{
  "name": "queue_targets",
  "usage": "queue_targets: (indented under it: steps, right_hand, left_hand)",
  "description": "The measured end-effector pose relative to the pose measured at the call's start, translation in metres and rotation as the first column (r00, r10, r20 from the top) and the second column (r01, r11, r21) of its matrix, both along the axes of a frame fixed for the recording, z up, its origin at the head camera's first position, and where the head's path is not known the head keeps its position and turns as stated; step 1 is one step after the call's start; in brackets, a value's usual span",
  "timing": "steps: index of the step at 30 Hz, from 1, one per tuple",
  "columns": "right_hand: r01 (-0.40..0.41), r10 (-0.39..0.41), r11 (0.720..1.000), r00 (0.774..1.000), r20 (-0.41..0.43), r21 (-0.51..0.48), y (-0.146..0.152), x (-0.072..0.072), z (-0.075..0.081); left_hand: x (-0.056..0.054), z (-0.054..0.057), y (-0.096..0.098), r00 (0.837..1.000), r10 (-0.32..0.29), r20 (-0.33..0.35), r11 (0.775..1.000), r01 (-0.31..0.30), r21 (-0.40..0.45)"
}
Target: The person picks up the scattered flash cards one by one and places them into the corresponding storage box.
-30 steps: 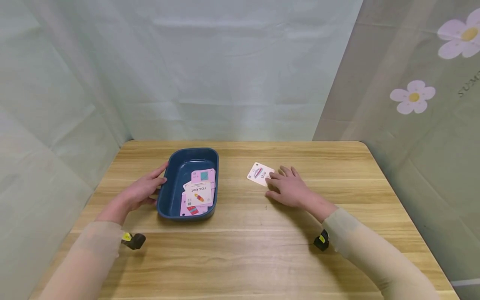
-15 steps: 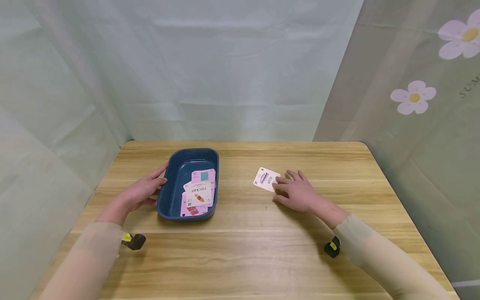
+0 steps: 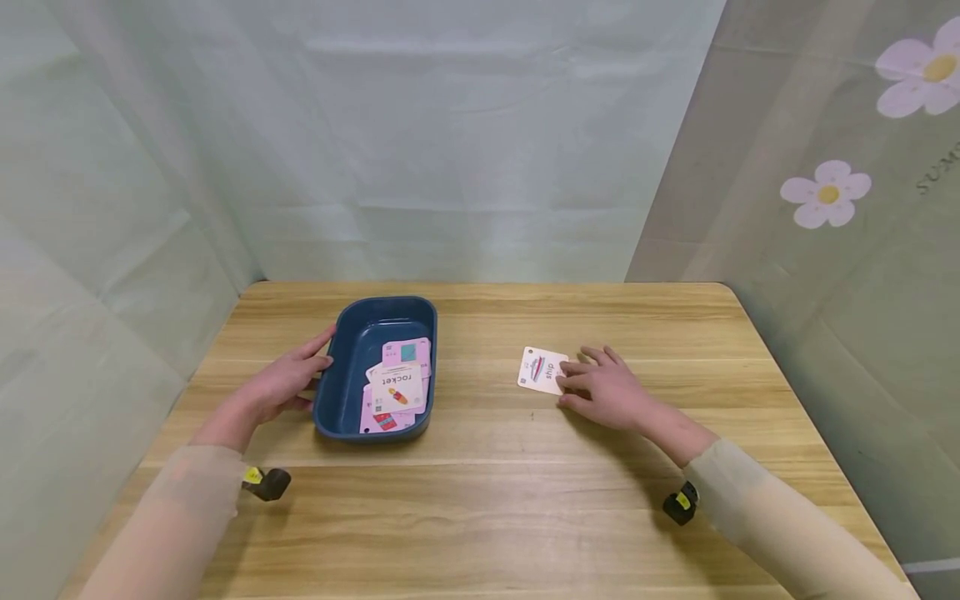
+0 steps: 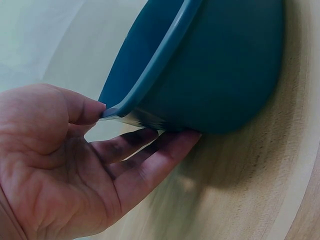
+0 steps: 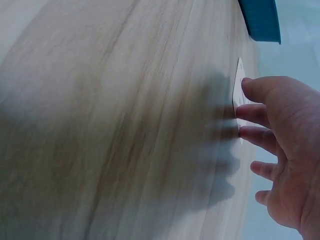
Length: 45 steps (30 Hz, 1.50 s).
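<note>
A dark blue plastic box (image 3: 351,367) stands on the left half of the table with several picture cards inside. On top lies a white card (image 3: 397,390) marked "rocket", over pink ones. My left hand (image 3: 283,383) holds the box by its left side; in the left wrist view the thumb is at the rim and the fingers (image 4: 150,170) bear on the outer wall. A white card (image 3: 540,369) with a ship picture and the word "ship" lies flat on the table. The fingertips of my right hand (image 3: 606,393) rest on its right edge, covering that corner.
The wooden table (image 3: 480,517) has rounded far corners. Pale cloth (image 3: 480,150) hangs behind it, and a flower-printed sheet (image 3: 825,196) hangs at the right. A small black wrist camera (image 3: 681,503) hangs under each forearm.
My right hand has drawn the ship card to the right and toward me, turning it slightly. The left hand and the box have stayed in place.
</note>
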State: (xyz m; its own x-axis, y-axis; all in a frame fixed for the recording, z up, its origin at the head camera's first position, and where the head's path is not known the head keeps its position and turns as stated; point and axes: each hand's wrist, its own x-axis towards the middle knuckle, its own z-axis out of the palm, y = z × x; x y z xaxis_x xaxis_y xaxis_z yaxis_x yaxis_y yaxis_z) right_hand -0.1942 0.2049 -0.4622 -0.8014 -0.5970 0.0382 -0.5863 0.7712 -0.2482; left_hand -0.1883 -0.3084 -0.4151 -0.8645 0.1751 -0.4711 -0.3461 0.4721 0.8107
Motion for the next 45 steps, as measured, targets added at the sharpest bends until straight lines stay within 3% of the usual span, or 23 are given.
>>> queue_targets:
  steps: [9,17,22,26,33,45]
  right_hand:
    - [-0.054,0.054,0.998,0.998,-0.019,-0.018,0.01,0.002,-0.001]
    - [-0.003,0.009,0.994,0.998,0.058,-0.11,0.012,0.0,0.0]
    - [0.028,-0.021,0.986,0.999,0.045,-0.163,0.015,-0.004,0.0]
    - [0.06,-0.058,0.989,0.998,0.022,-0.136,0.021,-0.007,-0.002]
    - [0.114,-0.107,0.989,0.991,0.08,-0.09,0.026,-0.011,0.002]
    - [0.115,-0.106,0.991,0.985,0.133,-0.062,0.021,-0.02,-0.001]
  left_hand:
    - [0.002,0.002,0.0,1.0,-0.002,0.007,1.0,0.002,-0.006]
    - [0.002,0.003,0.001,1.0,0.003,0.005,1.0,-0.003,0.003]
    - [0.002,0.002,0.001,1.0,0.008,0.006,1.0,-0.008,-0.005]
    - [0.002,0.002,0.001,1.0,0.004,0.005,1.0,-0.004,-0.003]
    - [0.002,0.004,0.0,1.0,0.004,0.003,1.0,-0.004,-0.009]
    - [0.001,0.003,0.001,1.0,0.006,0.009,1.0,-0.006,-0.011]
